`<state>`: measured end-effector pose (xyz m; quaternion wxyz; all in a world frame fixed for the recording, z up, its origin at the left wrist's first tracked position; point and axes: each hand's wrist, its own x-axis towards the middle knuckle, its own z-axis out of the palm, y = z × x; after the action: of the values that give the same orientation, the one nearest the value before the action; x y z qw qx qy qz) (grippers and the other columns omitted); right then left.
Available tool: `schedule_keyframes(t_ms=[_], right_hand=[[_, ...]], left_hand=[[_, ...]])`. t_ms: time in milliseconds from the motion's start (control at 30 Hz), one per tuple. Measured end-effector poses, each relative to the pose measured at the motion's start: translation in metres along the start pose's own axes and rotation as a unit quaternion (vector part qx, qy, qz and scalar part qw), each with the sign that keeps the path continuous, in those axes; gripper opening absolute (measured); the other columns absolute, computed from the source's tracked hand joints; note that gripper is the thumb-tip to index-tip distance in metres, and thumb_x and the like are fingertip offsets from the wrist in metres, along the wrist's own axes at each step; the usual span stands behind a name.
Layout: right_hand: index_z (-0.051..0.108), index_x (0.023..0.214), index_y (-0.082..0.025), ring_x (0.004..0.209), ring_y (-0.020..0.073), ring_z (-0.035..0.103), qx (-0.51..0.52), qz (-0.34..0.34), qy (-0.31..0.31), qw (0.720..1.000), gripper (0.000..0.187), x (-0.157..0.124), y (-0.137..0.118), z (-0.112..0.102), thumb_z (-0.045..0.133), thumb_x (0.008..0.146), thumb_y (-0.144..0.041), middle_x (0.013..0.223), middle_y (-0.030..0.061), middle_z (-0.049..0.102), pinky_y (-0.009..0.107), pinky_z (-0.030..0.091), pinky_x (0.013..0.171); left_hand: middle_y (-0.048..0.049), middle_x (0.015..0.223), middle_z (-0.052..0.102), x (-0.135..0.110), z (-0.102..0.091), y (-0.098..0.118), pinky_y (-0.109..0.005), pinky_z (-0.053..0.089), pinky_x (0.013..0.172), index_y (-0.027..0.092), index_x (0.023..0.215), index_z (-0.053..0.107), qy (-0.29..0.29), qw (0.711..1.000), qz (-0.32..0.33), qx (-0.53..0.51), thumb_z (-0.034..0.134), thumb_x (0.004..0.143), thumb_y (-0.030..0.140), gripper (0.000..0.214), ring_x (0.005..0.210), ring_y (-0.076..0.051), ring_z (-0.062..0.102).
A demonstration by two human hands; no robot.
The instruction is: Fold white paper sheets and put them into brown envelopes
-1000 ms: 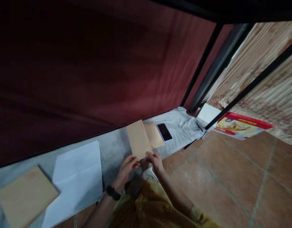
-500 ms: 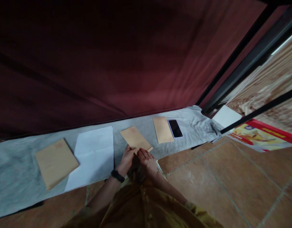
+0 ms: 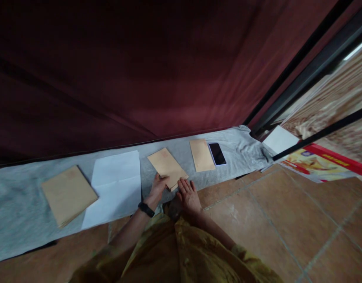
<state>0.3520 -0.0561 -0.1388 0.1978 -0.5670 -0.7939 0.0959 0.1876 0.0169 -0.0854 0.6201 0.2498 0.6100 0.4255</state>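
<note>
A brown paper envelope [image 3: 167, 163] lies slanted on the grey cloth in front of me, its near end close to my body. My left hand [image 3: 159, 186] grips its near left corner, the thumb on top and the other fingers hidden beneath. Flat at its near right edge, my right hand [image 3: 189, 196] has its fingers stretched out, the tips touching the paper. Another brown envelope [image 3: 202, 155] lies to the right, beside a dark-screened phone [image 3: 217, 153]. Over on the left, a stack of brown envelopes [image 3: 68, 194] partly covers white paper sheets [image 3: 117, 181].
The long narrow surface under the grey cloth [image 3: 13, 208] runs against a dark red curtain [image 3: 157, 78]. Dark metal bars [image 3: 298, 65] rise at the right. A red and yellow printed box or sheet [image 3: 322, 162] and a white panel [image 3: 280, 139] stand beyond. Floor tiles [image 3: 251, 220] show below.
My right hand has slid off the envelope's near end toward the right, and its fingers have straightened. My left hand still holds the corner. The view has tilted slightly.
</note>
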Motion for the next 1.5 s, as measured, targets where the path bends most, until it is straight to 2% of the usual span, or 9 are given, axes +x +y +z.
schedule_keyframes(t_ms=[367,700,867,1000,1067,1133,1200,1333,1500], right_hand=[[0.038,0.156,-0.018,0.149,0.0256,0.036,-0.018,0.025,0.008,0.999,0.054,0.002,0.002,-0.003,0.043,0.105,-0.035,0.159,0.0098,0.043,0.050,0.021,0.124],[0.046,0.151,-0.015,0.147,0.0282,0.038,-0.024,0.039,0.038,0.998,0.050,0.008,0.014,-0.015,0.046,0.102,-0.025,0.156,0.0115,0.047,0.051,0.026,0.122],[0.051,0.148,-0.019,0.135,0.0234,0.052,0.025,-0.013,0.028,0.999,0.051,0.018,-0.004,-0.012,0.050,0.097,-0.014,0.148,0.0101,0.057,0.039,0.041,0.114],[0.060,0.139,-0.024,0.116,0.0225,0.064,0.119,0.043,0.074,0.989,0.046,0.032,-0.006,-0.031,0.048,0.097,-0.014,0.134,0.0092,0.066,0.034,0.051,0.099],[0.069,0.126,-0.024,0.107,0.0216,0.067,0.215,0.091,0.131,0.963,0.036,0.042,-0.001,-0.042,0.047,0.098,-0.019,0.123,0.0097,0.070,0.032,0.054,0.093],[0.076,0.098,-0.022,0.092,0.0206,0.068,0.336,0.165,0.189,0.908,0.025,0.052,0.003,-0.048,0.052,0.096,-0.029,0.102,0.0087,0.073,0.032,0.056,0.084],[0.071,0.075,-0.021,0.074,0.0182,0.065,0.470,0.244,0.209,0.822,0.026,0.058,0.004,-0.049,0.062,0.088,-0.042,0.082,0.0045,0.068,0.031,0.057,0.072],[0.065,0.073,-0.020,0.062,0.0138,0.060,0.661,0.334,0.171,0.649,0.035,0.056,-0.007,-0.038,0.082,0.065,-0.049,0.070,-0.0015,0.065,0.028,0.056,0.063],[0.058,0.067,-0.019,0.053,0.0101,0.056,0.726,0.371,0.136,0.563,0.041,0.044,-0.019,-0.027,0.089,0.053,-0.041,0.059,-0.0052,0.058,0.024,0.052,0.057]], left_hand=[[-0.0001,0.076,0.071,-0.018,0.008,-0.025,-0.021,0.047,0.049,0.018,0.113,0.052,0.007,0.994,0.038,0.101,0.082,0.066,0.022,0.056,0.049,-0.009,0.059],[0.0066,0.061,0.064,-0.021,0.008,-0.021,-0.020,0.039,0.045,0.019,0.104,0.052,0.011,0.994,0.054,0.096,0.074,0.061,0.018,0.048,0.045,-0.010,0.056],[0.0039,0.070,0.069,-0.034,0.021,-0.008,-0.021,0.041,0.047,0.019,0.105,0.055,-0.002,0.995,0.083,0.049,0.074,0.060,0.021,0.049,0.047,-0.009,0.054],[0.0005,0.077,0.070,-0.047,0.030,0.008,-0.023,0.047,0.055,0.019,0.111,0.058,-0.056,0.994,0.096,0.010,0.078,0.068,0.039,0.051,0.059,-0.012,0.063],[-0.0036,0.085,0.071,-0.050,0.030,0.013,-0.025,0.050,0.062,0.019,0.110,0.061,-0.048,0.994,0.098,-0.004,0.076,0.072,0.052,0.052,0.072,-0.016,0.068],[-0.0078,0.098,0.072,-0.050,0.027,0.015,-0.026,0.052,0.068,0.019,0.107,0.064,-0.016,0.995,0.099,-0.009,0.076,0.071,0.058,0.054,0.086,-0.019,0.069],[-0.0095,0.106,0.072,-0.049,0.025,0.012,-0.027,0.052,0.069,0.020,0.103,0.065,-0.012,0.996,0.090,-0.003,0.077,0.068,0.059,0.054,0.093,-0.021,0.069],[-0.0065,0.098,0.072,-0.048,0.026,0.001,-0.027,0.052,0.067,0.019,0.096,0.065,-0.073,0.995,0.065,0.001,0.077,0.069,0.050,0.044,0.083,-0.018,0.069],[-0.0005,0.076,0.069,-0.039,0.020,-0.010,-0.021,0.042,0.052,0.017,0.092,0.065,-0.068,0.996,0.057,0.011,0.076,0.063,0.035,0.036,0.056,-0.010,0.058]])
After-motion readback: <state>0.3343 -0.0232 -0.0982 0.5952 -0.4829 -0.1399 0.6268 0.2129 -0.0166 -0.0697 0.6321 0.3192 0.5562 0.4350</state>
